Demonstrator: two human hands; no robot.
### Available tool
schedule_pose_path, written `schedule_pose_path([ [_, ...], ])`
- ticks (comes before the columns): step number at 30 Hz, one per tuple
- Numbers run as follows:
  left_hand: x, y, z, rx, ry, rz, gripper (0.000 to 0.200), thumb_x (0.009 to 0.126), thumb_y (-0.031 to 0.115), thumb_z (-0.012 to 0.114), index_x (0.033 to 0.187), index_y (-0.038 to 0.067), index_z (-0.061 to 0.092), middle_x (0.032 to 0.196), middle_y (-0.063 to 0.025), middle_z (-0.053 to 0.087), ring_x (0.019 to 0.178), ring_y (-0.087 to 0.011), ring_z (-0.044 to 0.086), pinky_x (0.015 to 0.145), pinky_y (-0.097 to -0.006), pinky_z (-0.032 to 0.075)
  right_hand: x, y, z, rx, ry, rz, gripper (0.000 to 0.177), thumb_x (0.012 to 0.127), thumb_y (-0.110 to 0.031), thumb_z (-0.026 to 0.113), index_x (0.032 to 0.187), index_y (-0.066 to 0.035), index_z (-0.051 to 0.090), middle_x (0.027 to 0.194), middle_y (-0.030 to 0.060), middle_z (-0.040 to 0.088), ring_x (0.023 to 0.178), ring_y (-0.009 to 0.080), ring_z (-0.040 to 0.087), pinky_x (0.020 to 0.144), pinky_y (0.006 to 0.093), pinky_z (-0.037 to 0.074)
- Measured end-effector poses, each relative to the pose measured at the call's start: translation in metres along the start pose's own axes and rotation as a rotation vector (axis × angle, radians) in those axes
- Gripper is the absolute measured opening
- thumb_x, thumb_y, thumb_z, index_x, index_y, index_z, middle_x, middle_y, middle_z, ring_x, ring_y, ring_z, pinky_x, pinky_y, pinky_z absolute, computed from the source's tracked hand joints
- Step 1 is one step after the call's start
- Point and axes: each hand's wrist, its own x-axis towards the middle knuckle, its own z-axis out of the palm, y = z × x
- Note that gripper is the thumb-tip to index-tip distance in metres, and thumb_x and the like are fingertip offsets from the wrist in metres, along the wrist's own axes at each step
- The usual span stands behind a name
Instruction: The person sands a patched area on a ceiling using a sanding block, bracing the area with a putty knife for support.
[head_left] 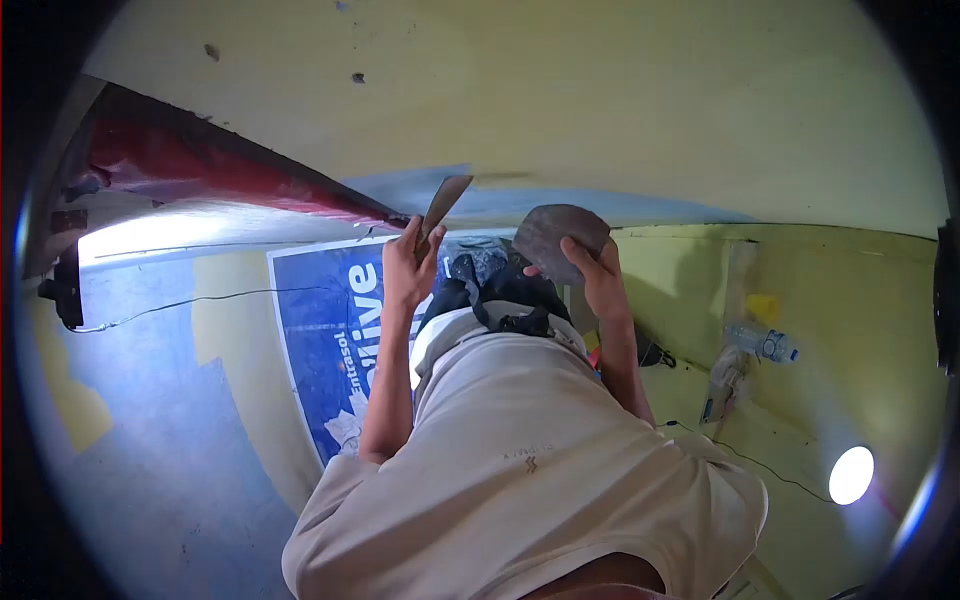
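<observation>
My left hand [410,265] is closed around the lower end of a thin flat scraper blade [447,203], seen nearly edge-on and pointing up and to the right. My right hand [598,275] grips a wider grey-brown flat plate [558,235] with rounded corners, the thumb lying across its face. Whether this plate has a handle is hidden by my fingers. Both pieces are held apart from each other in front of my body, close to the lower part of a yellowish wall [620,110] with a light blue band [600,203].
A red, dark-edged beam [230,170] slants in from the left. A blue printed banner [320,340] lies by my left arm. On the right are a plastic bottle [770,345], a bright round lamp [851,475] and its thin cable [750,460]. Another wire [200,298] runs across the left side.
</observation>
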Motion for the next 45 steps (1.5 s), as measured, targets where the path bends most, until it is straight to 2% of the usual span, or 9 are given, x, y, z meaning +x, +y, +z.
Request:
schedule_pose_path([
  [4, -0.001, -0.010, 0.003, -0.020, 0.009, 0.001, 0.029, 0.098, 0.025, 0.064, 0.093, -0.002, 0.054, 0.058, -0.0196, 0.042, 0.057, -0.0267, 0.027, 0.049, -0.0342, 0.036, -0.005, 0.001, -0.001, -0.014, 0.000, 0.004, 0.034, 0.100, -0.012, 0.057, 0.127, 0.009, 0.056, 0.114, 0.0180, 0.069, 0.095, 0.0289, 0.071, 0.082, 0.0405, 0.059],
  [7, -0.004, -0.023, 0.001, -0.040, 0.000, -0.036, 0.030, 0.099, 0.024, 0.063, 0.092, -0.003, 0.054, 0.055, -0.0140, 0.038, 0.055, -0.0141, 0.030, 0.047, -0.0324, 0.033, -0.004, -0.002, -0.001, 0.001, 0.034, -0.022, 0.034, 0.100, -0.014, 0.058, 0.126, 0.009, 0.057, 0.113, 0.0179, 0.069, 0.091, 0.0290, 0.072, 0.080, 0.0400, 0.059],
  [11, -0.010, -0.018, -0.003, -0.099, 0.018, -0.085, 0.028, 0.100, 0.024, 0.063, 0.094, -0.003, 0.057, 0.055, -0.0064, 0.036, 0.055, -0.0092, 0.032, 0.047, -0.0303, 0.031, -0.006, 0.004, -0.005, 0.004, 0.042, -0.009, 0.034, 0.100, -0.013, 0.057, 0.126, 0.009, 0.057, 0.112, 0.0178, 0.070, 0.088, 0.0295, 0.072, 0.078, 0.0397, 0.060],
  [17, -0.004, 0.004, -0.003, -0.037, 0.017, 0.034, 0.031, 0.100, 0.027, 0.063, 0.095, -0.004, 0.056, 0.058, -0.0125, 0.035, 0.056, -0.0142, 0.031, 0.048, -0.0311, 0.032, -0.007, 0.005, -0.003, 0.046, 0.019, 0.024, 0.034, 0.100, -0.012, 0.057, 0.127, 0.008, 0.056, 0.112, 0.0171, 0.070, 0.089, 0.0306, 0.072, 0.079, 0.0407, 0.060],
  [22, -0.006, -0.011, -0.001, -0.102, 0.011, -0.118, 0.029, 0.100, 0.026, 0.063, 0.094, -0.002, 0.055, 0.059, -0.0131, 0.036, 0.058, -0.0158, 0.029, 0.049, -0.0314, 0.033, -0.008, -0.002, -0.002, 0.048, 0.017, 0.009, 0.034, 0.100, -0.011, 0.058, 0.128, 0.007, 0.055, 0.113, 0.0166, 0.069, 0.088, 0.0310, 0.072, 0.079, 0.0412, 0.060],
  [25, -0.004, -0.007, -0.004, -0.044, 0.042, 0.012, 0.028, 0.100, 0.025, 0.063, 0.095, -0.001, 0.057, 0.057, -0.0111, 0.037, 0.058, -0.0125, 0.031, 0.049, -0.0314, 0.032, -0.010, 0.003, 0.001, 0.061, 0.048, 0.004, 0.033, 0.100, -0.010, 0.057, 0.129, 0.007, 0.054, 0.113, 0.0169, 0.069, 0.090, 0.0318, 0.072, 0.079, 0.0418, 0.061],
  [30, -0.009, -0.018, -0.003, -0.100, 0.026, -0.119, 0.030, 0.100, 0.026, 0.062, 0.092, -0.002, 0.056, 0.058, -0.0101, 0.037, 0.058, -0.0127, 0.031, 0.049, -0.0319, 0.032, -0.011, -0.001, -0.003, 0.040, 0.030, 0.009, 0.033, 0.100, -0.010, 0.057, 0.129, 0.007, 0.054, 0.112, 0.0180, 0.069, 0.094, 0.0327, 0.071, 0.079, 0.0434, 0.062],
  [33, -0.004, -0.011, 0.000, -0.092, 0.037, -0.008, 0.028, 0.101, 0.025, 0.062, 0.096, -0.002, 0.059, 0.057, -0.0088, 0.037, 0.058, -0.0113, 0.031, 0.049, -0.0310, 0.030, -0.011, 0.003, 0.003, 0.088, 0.059, 0.003, 0.035, 0.100, -0.012, 0.058, 0.129, 0.007, 0.054, 0.112, 0.0185, 0.069, 0.090, 0.0324, 0.072, 0.078, 0.0431, 0.062],
  [45, -0.008, -0.030, 0.007, -0.286, 0.006, -0.169, 0.034, 0.101, 0.028, 0.063, 0.090, -0.003, 0.054, 0.059, -0.0031, 0.035, 0.060, -0.0085, 0.030, 0.049, -0.0305, 0.026, -0.011, 0.003, 0.002, 0.052, 0.049, 0.016, 0.037, 0.099, -0.017, 0.061, 0.127, 0.006, 0.056, 0.108, 0.0170, 0.071, 0.084, 0.0311, 0.073, 0.076, 0.0394, 0.060],
])
